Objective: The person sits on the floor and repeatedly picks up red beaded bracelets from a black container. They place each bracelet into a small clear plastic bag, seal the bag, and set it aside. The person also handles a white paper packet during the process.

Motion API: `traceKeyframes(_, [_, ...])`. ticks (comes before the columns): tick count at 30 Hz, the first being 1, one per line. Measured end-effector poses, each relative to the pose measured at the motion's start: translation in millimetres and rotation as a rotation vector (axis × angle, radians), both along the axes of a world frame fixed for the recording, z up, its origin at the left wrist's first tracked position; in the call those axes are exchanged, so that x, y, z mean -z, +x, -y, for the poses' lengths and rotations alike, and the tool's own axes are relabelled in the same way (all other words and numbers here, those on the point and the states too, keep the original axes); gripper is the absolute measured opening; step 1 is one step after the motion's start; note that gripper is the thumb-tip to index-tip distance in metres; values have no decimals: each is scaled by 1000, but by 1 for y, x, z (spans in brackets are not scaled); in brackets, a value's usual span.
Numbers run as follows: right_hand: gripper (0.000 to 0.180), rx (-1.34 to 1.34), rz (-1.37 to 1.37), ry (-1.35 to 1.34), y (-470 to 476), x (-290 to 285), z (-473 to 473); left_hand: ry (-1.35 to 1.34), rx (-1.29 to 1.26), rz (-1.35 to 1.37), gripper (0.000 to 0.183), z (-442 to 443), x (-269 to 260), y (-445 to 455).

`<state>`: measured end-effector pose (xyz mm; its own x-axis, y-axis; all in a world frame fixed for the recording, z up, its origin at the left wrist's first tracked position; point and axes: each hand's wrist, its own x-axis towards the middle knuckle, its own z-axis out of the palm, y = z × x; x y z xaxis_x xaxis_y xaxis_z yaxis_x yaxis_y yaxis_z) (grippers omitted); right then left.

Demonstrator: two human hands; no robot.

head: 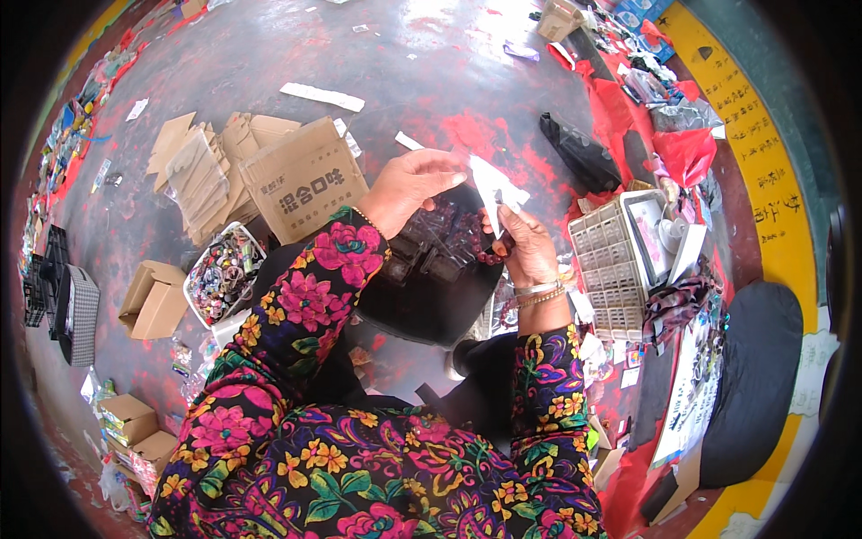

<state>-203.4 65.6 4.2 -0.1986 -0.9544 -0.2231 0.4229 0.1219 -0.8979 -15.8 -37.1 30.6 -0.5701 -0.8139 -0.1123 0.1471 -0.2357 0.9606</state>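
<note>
My right hand [528, 242] grips a folded white paper or plastic piece [497, 182] between thumb and fingers. A dark red beaded bracelet [483, 250] hangs beside the same hand, against its fingers. My left hand [411, 188] is at the upper left corner of the white piece, thumb and forefinger close together; whether they pinch it is unclear. Below both hands, clear plastic packets [431, 246] with dark contents, some looking like dark red beads, lie on a black surface [421, 313].
At left are a flattened carton [303, 182], a white basket [192, 303] of mixed small items, and an open cardboard box [151, 300]. A cream plastic crate [604, 269] stands at right, near a black bag [579, 155] and a black oval board [753, 384]. Red scraps litter the floor.
</note>
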Motion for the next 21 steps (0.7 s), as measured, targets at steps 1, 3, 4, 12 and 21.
traceKeyframes(1, [21, -22, 12, 4, -2, 2, -1, -23, 23, -10, 18, 0, -1, -1])
traceKeyframes(3, [23, -62, -29, -5, -2, -5, -2, -12, 51, -43, 16, 0, 0, -2])
traceKeyframes(4, [23, -84, -49, -9, 0, -11, -3, -6, 63, -59, 16, -1, 1, -1])
traceKeyframes(12, [21, -86, -395, -66, -8, -28, -11, -154, 269, 106, 15, -4, 6, 1])
traceKeyframes(21, [10, -232, -390, 35, -2, -20, -8, -105, 399, 94, 12, -9, 17, -3])
